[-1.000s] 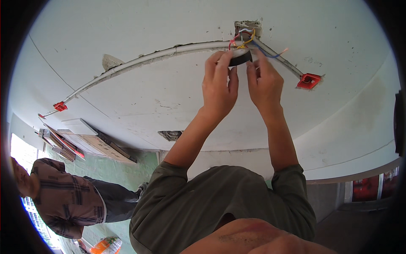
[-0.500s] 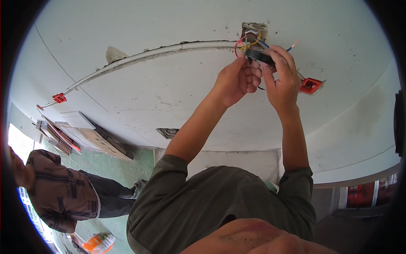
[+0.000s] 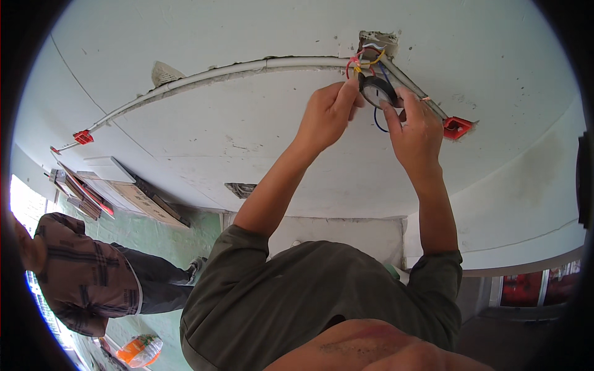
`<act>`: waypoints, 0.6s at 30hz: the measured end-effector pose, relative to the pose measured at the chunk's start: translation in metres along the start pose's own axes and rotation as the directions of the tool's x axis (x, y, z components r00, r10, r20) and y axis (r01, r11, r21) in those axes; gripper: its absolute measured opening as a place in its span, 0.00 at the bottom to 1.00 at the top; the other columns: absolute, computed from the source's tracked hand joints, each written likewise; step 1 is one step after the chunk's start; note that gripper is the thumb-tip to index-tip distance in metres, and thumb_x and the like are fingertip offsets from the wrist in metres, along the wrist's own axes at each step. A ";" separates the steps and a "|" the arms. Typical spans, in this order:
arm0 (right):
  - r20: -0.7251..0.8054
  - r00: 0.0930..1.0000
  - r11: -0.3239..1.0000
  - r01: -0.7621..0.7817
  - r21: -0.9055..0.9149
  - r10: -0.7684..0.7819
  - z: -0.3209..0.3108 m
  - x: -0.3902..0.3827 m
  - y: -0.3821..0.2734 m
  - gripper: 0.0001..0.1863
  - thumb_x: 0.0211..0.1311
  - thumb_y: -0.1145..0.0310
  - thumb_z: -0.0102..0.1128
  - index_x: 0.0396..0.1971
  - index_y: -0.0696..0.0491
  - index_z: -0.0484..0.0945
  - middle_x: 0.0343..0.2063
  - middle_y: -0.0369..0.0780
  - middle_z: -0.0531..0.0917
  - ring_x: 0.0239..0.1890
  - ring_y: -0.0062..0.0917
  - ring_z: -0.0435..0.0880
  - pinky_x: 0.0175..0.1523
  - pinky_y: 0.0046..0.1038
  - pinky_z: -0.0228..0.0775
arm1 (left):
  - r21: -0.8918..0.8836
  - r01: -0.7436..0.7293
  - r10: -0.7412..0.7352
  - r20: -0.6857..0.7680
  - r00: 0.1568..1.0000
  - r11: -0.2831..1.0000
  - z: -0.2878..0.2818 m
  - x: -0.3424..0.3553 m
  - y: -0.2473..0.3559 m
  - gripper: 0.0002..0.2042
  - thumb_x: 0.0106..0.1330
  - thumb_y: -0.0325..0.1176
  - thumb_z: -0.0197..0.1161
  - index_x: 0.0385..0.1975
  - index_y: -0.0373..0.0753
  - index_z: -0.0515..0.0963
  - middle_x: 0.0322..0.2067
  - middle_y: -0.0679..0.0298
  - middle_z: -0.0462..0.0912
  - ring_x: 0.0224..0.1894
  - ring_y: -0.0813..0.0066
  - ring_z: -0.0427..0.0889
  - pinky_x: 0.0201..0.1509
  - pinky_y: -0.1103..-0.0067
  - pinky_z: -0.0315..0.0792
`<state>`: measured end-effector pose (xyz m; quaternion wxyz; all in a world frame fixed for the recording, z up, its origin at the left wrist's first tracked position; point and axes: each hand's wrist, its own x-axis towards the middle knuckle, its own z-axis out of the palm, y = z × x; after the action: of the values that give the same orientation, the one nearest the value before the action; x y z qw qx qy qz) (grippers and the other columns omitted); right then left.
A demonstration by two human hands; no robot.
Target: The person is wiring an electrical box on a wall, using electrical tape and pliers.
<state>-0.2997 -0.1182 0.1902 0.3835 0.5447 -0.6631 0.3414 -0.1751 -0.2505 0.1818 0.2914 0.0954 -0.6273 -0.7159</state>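
Note:
A roll of black tape [image 3: 377, 93] hangs at the bundle of coloured wires [image 3: 366, 59] that comes out of a chipped wall recess [image 3: 389, 38]. My right hand [image 3: 416, 133] grips the roll at its right side, thumb on its face. My left hand [image 3: 328, 114] is closed just left of the roll, fingertips at the lower ends of the red and yellow wires; exactly what they pinch is hidden. A dark blue wire loops below the roll.
Grey conduit [image 3: 272, 62] runs in a channel to red boxes [image 3: 458, 127] [image 3: 83, 137]. Boards [image 3: 139, 195] lean at the lower left. A person [image 3: 86, 266] in a plaid shirt stands at left. An orange bag [image 3: 136, 350] lies at the bottom left.
The tape roll has turned to show its flat face and moved slightly rightward from a second ago. My right hand has shifted right; my left hand's fingers have curled in.

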 end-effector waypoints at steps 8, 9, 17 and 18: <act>0.143 0.976 0.944 -0.198 0.263 0.164 -0.011 0.006 -0.011 0.14 0.60 0.66 0.65 0.46 0.52 0.79 0.22 0.38 0.83 0.20 0.27 0.81 0.28 0.27 0.72 | -0.296 0.037 -0.022 0.053 0.998 0.954 -0.005 -0.003 -0.026 0.19 0.69 0.36 0.61 0.55 0.33 0.70 0.41 0.62 0.79 0.37 0.73 0.84 0.30 0.80 0.77; 0.129 0.976 0.940 -0.206 0.272 0.177 -0.014 0.006 -0.010 0.15 0.61 0.66 0.65 0.48 0.51 0.79 0.22 0.38 0.83 0.20 0.26 0.81 0.28 0.26 0.71 | -0.298 0.034 -0.018 0.054 0.998 0.954 -0.004 -0.002 -0.027 0.19 0.69 0.36 0.61 0.55 0.33 0.70 0.41 0.62 0.79 0.37 0.73 0.84 0.30 0.80 0.77; -0.058 0.998 0.999 0.031 0.030 -0.029 -0.013 -0.010 -0.018 0.17 0.60 0.72 0.64 0.50 0.51 0.80 0.22 0.38 0.82 0.20 0.26 0.79 0.26 0.26 0.70 | -0.367 -0.013 0.015 0.003 1.000 0.930 0.010 -0.001 -0.026 0.13 0.66 0.29 0.63 0.48 0.35 0.73 0.37 0.64 0.79 0.35 0.74 0.82 0.29 0.80 0.76; -0.047 0.996 0.993 0.071 -0.093 -0.076 -0.015 -0.016 -0.021 0.17 0.59 0.74 0.65 0.49 0.52 0.80 0.22 0.38 0.81 0.21 0.26 0.80 0.27 0.26 0.71 | -0.368 -0.011 0.015 0.008 1.000 0.930 0.008 -0.001 -0.028 0.13 0.66 0.29 0.63 0.48 0.35 0.73 0.37 0.64 0.79 0.35 0.74 0.82 0.29 0.80 0.76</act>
<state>-0.2755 -0.1009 0.1838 0.4368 0.5419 -0.6475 0.3103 -0.1864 -0.2419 0.1562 0.3055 0.0311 -0.4845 -0.8192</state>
